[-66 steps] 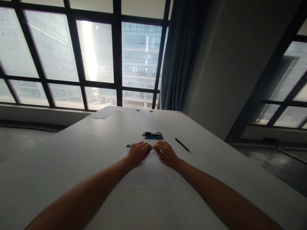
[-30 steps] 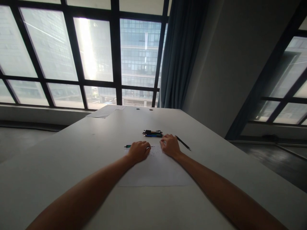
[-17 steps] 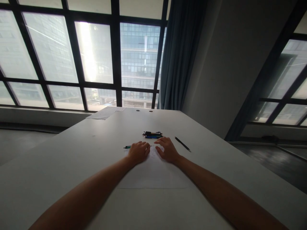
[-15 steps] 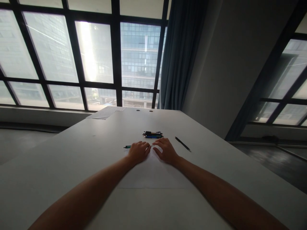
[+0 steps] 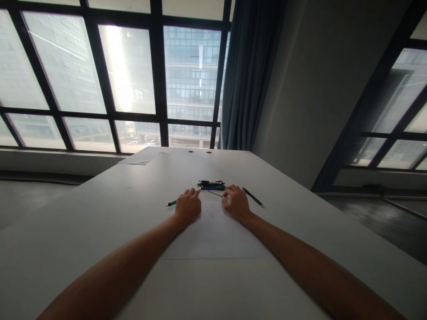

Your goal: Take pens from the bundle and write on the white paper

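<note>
My left hand (image 5: 188,206) is closed over a dark pen with a green part (image 5: 171,203), whose end sticks out past the hand on the left. Most of that pen is hidden under the fingers. My right hand (image 5: 236,202) pinches one end of a thin dark rod that looks like a pen refill (image 5: 214,194), pointing left and slightly away from me. Both hands rest at the far part of a white sheet of paper (image 5: 213,240), which bears small faint marks. Just beyond the hands lies a small pile of several pens (image 5: 211,185), black and blue.
A black pen (image 5: 254,198) lies slanted to the right of my right hand. More sheets of paper (image 5: 143,155) lie at the far left of the white table (image 5: 100,222). Beyond the table are windows and a blue curtain (image 5: 242,89).
My hands have moved apart. The thin rod, mostly hidden between them before, now shows at length in my right hand. The pen in my left hand has tilted.
</note>
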Demonstrator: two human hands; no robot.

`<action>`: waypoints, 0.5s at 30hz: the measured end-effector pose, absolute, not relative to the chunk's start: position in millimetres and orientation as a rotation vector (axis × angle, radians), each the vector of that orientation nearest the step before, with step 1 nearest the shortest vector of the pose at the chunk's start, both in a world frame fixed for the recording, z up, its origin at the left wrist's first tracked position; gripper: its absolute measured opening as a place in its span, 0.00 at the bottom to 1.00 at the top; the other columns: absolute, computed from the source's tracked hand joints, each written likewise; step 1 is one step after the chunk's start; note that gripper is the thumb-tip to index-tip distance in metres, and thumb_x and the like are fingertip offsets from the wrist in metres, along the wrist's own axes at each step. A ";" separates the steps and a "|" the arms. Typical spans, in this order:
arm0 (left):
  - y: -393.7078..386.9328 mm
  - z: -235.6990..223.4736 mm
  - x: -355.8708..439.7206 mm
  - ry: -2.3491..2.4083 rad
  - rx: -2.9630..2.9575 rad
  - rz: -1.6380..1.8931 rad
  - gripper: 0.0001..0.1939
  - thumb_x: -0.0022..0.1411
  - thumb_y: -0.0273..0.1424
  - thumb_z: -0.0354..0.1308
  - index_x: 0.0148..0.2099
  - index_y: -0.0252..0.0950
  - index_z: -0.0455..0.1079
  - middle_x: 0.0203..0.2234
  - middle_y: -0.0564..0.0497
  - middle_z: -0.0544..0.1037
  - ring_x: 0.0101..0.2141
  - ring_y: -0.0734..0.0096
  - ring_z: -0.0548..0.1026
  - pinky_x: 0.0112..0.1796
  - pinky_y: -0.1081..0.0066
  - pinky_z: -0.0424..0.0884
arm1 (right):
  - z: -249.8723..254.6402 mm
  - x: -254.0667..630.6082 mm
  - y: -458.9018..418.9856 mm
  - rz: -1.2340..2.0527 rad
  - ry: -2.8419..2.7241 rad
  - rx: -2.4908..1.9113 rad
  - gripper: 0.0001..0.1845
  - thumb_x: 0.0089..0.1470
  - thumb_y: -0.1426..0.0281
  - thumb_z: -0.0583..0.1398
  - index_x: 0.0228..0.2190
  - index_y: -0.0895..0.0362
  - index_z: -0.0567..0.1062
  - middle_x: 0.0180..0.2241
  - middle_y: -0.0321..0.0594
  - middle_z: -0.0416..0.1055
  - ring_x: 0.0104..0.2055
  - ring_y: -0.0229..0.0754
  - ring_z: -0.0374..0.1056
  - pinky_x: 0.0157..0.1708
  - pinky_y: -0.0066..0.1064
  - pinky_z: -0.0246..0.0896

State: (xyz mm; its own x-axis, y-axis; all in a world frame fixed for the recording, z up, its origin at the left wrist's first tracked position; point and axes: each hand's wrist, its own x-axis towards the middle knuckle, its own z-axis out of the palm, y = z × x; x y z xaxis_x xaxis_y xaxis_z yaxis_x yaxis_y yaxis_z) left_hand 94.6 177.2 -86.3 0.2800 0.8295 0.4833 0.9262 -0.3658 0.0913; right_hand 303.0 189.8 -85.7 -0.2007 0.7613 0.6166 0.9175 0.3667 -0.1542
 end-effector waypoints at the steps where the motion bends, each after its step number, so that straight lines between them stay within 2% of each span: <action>1: 177.3 -86.2 94.5 -1.630 -2.342 -0.665 0.22 0.63 0.25 0.46 0.59 0.32 0.63 0.47 0.42 0.73 0.45 0.59 0.71 0.41 0.64 0.68 | -86.2 303.6 190.5 -0.331 -2.011 -1.474 0.04 0.49 0.74 0.58 0.27 0.58 0.74 0.40 0.45 0.72 0.43 0.45 0.64 0.43 0.35 0.51; 9: 175.4 -82.2 96.9 -1.538 -2.423 -0.614 0.33 0.57 0.19 0.47 0.66 0.31 0.53 0.52 0.39 0.71 0.50 0.57 0.68 0.46 0.61 0.65 | -91.0 300.6 191.1 -0.349 -2.072 -1.546 0.05 0.50 0.71 0.59 0.26 0.58 0.75 0.38 0.45 0.72 0.42 0.46 0.64 0.41 0.36 0.51; 12: 177.3 -84.5 95.9 -1.494 -2.475 -0.687 0.34 0.54 0.17 0.47 0.65 0.33 0.55 0.49 0.41 0.74 0.50 0.59 0.69 0.48 0.61 0.64 | -91.4 302.0 192.8 -0.319 -2.089 -1.513 0.05 0.50 0.72 0.59 0.28 0.58 0.76 0.38 0.45 0.72 0.43 0.46 0.64 0.42 0.35 0.51; 15: 179.7 -88.1 94.5 -1.439 -2.521 -0.770 0.32 0.52 0.15 0.47 0.59 0.36 0.63 0.47 0.44 0.76 0.49 0.61 0.70 0.50 0.60 0.63 | -92.1 304.6 196.4 -0.273 -2.123 -1.440 0.07 0.51 0.75 0.56 0.30 0.58 0.76 0.39 0.44 0.72 0.46 0.44 0.64 0.44 0.34 0.51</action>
